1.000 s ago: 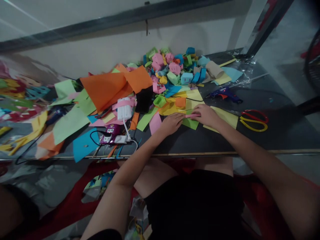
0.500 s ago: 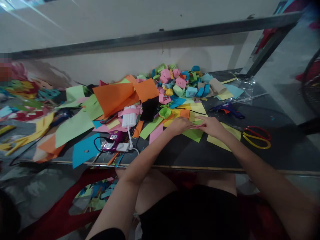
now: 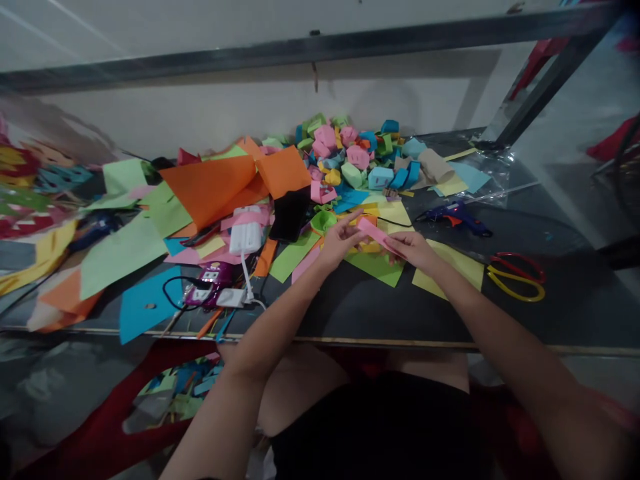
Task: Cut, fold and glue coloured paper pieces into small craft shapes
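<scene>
A folded pink paper strip [image 3: 374, 232] is held above the table between my two hands. My right hand [image 3: 414, 249] pinches its right end between thumb and fingers. At the other end, my left hand [image 3: 341, 243] has its thumb against the strip, with the index finger raised off it; its lower fingers are partly hidden. Just beyond my left hand sits a small green folded paper cup [image 3: 323, 222]. Under and around the hands lie a green sheet [image 3: 376, 268], a yellow sheet [image 3: 443, 277] and a bit of orange paper [image 3: 369, 219].
A heap of folded paper pieces [image 3: 357, 157] stands against the wall. On the right are a blue glue gun [image 3: 457, 217] and scissors with red and yellow handles [image 3: 517, 275]. Leftward lie a black phone [image 3: 290, 215], a white charger [image 3: 245, 233], a purple power strip [image 3: 213, 283] and orange sheets [image 3: 210, 187].
My hands were close together over the pink paper; now they are farther apart and the strip shows between them. My left hand has moved left and its index finger has lifted. The view has shifted slightly.
</scene>
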Demonstrator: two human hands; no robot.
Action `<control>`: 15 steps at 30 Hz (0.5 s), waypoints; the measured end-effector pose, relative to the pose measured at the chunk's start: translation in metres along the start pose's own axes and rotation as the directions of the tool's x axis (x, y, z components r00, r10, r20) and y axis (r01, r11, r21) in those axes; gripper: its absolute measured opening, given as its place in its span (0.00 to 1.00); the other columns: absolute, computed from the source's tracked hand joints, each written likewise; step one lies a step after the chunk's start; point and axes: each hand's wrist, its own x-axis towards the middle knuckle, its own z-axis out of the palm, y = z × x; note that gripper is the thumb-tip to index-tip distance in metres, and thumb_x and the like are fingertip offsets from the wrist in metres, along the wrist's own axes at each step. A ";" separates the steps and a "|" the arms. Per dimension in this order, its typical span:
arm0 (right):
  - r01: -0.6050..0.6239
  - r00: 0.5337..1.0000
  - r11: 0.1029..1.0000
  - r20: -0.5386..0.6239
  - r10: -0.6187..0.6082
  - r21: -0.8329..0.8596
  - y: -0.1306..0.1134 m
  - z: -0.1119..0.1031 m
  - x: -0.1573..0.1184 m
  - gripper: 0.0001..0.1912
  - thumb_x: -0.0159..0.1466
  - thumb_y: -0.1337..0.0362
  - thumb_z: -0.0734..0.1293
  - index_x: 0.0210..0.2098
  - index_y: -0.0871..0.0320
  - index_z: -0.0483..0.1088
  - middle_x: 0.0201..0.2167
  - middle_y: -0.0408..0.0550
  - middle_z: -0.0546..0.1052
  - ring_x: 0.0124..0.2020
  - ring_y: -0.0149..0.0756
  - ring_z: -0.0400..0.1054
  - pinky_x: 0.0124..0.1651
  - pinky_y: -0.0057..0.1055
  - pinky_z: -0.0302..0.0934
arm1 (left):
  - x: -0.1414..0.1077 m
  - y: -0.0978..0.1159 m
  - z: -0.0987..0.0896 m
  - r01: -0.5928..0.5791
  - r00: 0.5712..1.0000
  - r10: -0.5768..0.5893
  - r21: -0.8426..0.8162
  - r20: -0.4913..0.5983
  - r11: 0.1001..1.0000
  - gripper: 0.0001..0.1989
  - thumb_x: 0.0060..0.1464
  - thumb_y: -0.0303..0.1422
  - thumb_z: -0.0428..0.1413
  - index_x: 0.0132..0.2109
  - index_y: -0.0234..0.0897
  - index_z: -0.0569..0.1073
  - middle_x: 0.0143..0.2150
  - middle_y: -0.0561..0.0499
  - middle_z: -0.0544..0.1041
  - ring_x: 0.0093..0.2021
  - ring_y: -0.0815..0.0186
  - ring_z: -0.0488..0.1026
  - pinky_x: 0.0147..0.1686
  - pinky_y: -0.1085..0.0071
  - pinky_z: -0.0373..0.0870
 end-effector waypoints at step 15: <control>-0.063 0.997 0.994 0.059 0.058 0.094 0.009 0.019 0.001 0.38 0.51 0.27 0.69 0.36 0.57 0.81 0.36 0.54 0.85 0.27 0.35 0.76 0.26 0.29 0.68 | 0.002 -0.005 0.021 0.114 0.988 -0.119 -0.059 -0.102 0.992 0.23 0.40 0.49 0.72 0.32 0.34 0.79 0.27 0.52 0.77 0.27 0.71 0.70 0.27 0.74 0.65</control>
